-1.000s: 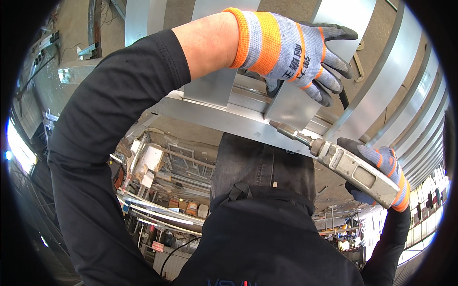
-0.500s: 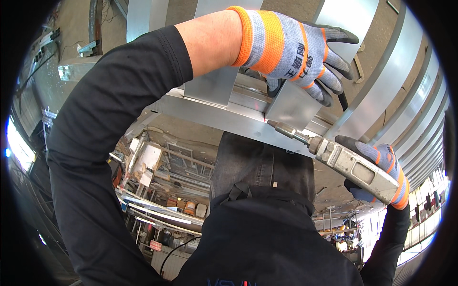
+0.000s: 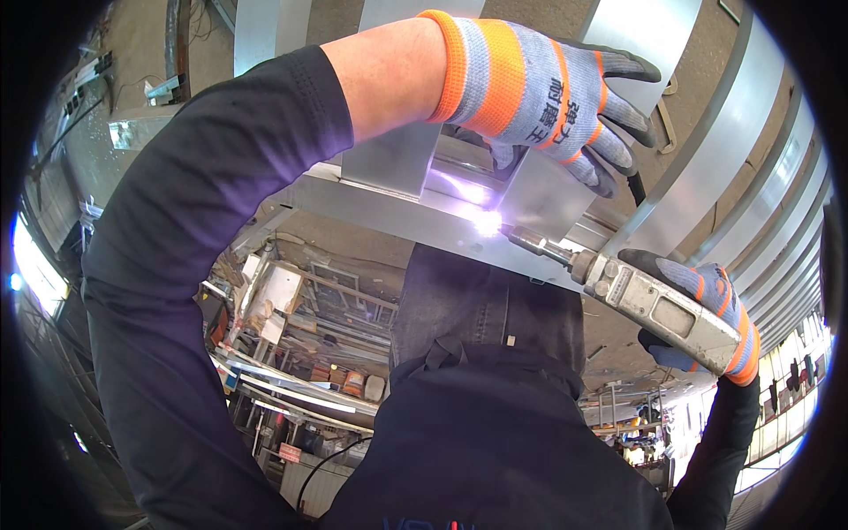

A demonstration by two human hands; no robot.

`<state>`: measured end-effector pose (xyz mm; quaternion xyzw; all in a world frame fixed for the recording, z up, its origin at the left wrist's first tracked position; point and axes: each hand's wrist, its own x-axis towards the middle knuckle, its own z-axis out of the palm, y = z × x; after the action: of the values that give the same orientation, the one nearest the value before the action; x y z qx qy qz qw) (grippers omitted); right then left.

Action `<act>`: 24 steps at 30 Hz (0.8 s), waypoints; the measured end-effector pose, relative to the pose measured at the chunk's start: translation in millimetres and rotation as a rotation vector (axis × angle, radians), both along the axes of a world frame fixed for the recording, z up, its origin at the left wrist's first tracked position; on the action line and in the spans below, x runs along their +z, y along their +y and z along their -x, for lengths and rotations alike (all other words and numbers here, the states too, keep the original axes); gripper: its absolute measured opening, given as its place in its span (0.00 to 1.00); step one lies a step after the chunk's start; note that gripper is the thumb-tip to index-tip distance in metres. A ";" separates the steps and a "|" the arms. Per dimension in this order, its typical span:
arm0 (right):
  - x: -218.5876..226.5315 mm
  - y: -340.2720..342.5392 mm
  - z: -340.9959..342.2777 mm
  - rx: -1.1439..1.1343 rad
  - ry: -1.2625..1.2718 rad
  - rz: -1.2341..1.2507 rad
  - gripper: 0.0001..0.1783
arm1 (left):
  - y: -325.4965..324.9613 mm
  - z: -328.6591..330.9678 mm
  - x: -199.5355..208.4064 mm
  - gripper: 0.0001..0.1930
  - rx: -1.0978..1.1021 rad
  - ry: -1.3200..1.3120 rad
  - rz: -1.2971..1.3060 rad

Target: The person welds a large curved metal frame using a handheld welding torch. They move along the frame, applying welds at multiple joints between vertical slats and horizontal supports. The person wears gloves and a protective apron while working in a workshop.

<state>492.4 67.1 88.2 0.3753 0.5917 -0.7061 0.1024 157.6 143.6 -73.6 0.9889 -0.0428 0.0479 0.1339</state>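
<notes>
Head view: my right hand [image 3: 717, 305], knit-gloved, grips the scuffed metal torch [image 3: 669, 311], its nozzle beside a bright arc [image 3: 486, 223] at the smooth rail [image 3: 415, 223]. My left hand [image 3: 556, 93] spreads wide over a flat slat [image 3: 546, 196]; open gaps separate the long-edged neighbouring slats [image 3: 717, 146].

Torch [image 3: 652, 302] in right hand [image 3: 720, 299], right of slat [image 3: 543, 196] under left hand [image 3: 565, 102]

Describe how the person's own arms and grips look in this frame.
Both the left grip and right grip wear grey-blue knit gloves with orange bands and darker, coated-looking fingers; dark print shows on the back of the left glove. The left sleeve is black with a stitched hem, stopping short of the glove. The right sleeve, also black, reaches its glove.
</notes>
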 end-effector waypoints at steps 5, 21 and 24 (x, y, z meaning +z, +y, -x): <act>1.0 -3.5 -4.5 -0.017 -0.040 0.007 0.45 | 0.5 -2.5 -0.7 0.44 -0.004 0.000 0.009; 3.1 5.6 8.7 -0.014 -0.031 0.063 0.36 | -3.4 4.3 -2.3 0.42 0.027 -0.026 0.063; 5.0 8.6 11.9 -0.007 -0.053 0.126 0.34 | -3.4 5.7 -2.1 0.41 0.028 -0.026 0.074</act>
<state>480.5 75.6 93.2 0.3886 0.5420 -0.7321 0.1391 151.9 140.2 -75.7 0.9831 -0.0289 0.0640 0.1691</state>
